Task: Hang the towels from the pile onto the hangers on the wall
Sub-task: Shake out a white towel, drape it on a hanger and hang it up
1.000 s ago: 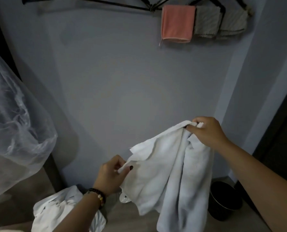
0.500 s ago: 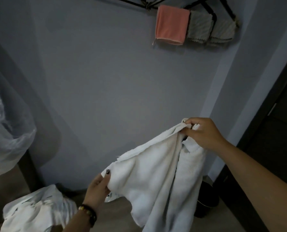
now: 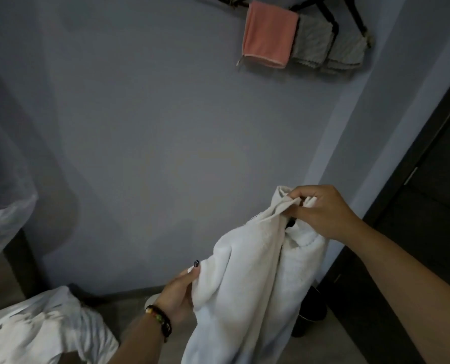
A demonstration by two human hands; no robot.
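A white towel (image 3: 247, 279) hangs bunched between both hands in front of the wall. My right hand (image 3: 321, 211) grips its top corner at mid-right. Lower down, my left hand (image 3: 179, 292), with a beaded bracelet on the wrist, holds the towel's left edge. The pile of white towels (image 3: 40, 329) lies at the bottom left. High on the wall a black hanger rack (image 3: 331, 14) carries a pink towel (image 3: 270, 35) and two grey towels (image 3: 329, 46) to its right.
A clear plastic bag (image 3: 0, 200) bulges in from the left edge. A dark bin (image 3: 310, 311) stands on the floor behind the held towel. A dark door (image 3: 434, 179) fills the right side. The grey wall (image 3: 153, 140) is straight ahead.
The view has swung left and tilted, so the rack and pile shifted right. My left hand slid closer along the towel's edge, bunching it, while the right hand kept its grip.
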